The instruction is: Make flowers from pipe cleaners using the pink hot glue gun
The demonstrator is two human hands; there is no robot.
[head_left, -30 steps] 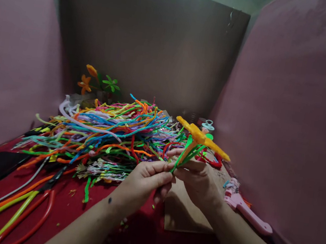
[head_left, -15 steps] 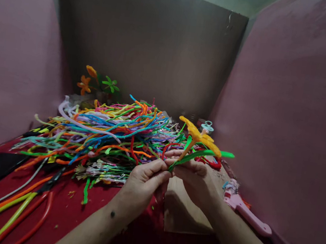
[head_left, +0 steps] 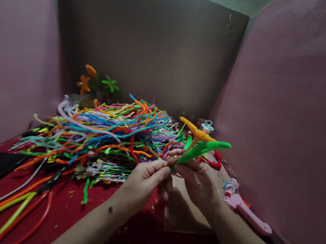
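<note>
An orange pipe-cleaner flower with long green leaves is held between my two hands, tilted up to the right. My left hand pinches the lower stem between thumb and fingers. Close against it, my right hand is closed around the base of the leaves and stem. The broad green leaf lies in front of the flower and covers part of it. The stem's lower end is hidden in my fingers.
A heap of colourful pipe cleaners spreads behind my hands on the red cloth. To the right lie a brown board and a pink glue gun. Orange flowers stand at the back left; coloured tubes lie front left.
The flower has turned in my fingers, so its petals now show edge-on and the green leaf faces me more broadly. Both hands stay in nearly the same place.
</note>
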